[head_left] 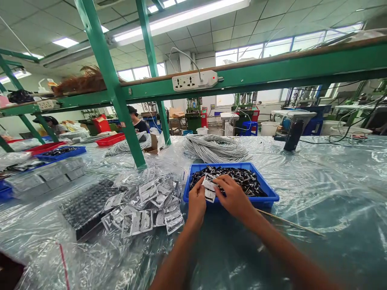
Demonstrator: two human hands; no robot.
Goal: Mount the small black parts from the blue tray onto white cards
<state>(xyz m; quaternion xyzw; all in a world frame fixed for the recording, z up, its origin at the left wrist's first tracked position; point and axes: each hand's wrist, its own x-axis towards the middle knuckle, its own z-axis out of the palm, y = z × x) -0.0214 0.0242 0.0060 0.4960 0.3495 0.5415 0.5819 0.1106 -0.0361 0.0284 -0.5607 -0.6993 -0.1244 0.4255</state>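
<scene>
A small white packet (209, 188) with dark print is held up between my two hands, over the near edge of a blue tray (273, 198). My left hand (197, 201) pinches the packet's left edge. On its right side, the fingers of my right hand (233, 195) are closed on it. Many small black parts (249, 181) with shiny metal bits fill the tray. To the left lies a loose heap of similar silver-and-white packets (148, 192). Beside that heap sits a block of dark round-topped pieces (90, 203) under clear plastic.
A thin stick (290, 222) lies right of the tray. Behind it rests a coil of grey cable (216, 148). A green post (121, 100) rises from the table, and a green shelf beam (272, 68) carries a power strip (195, 80). A co-worker (138, 124) sits beyond.
</scene>
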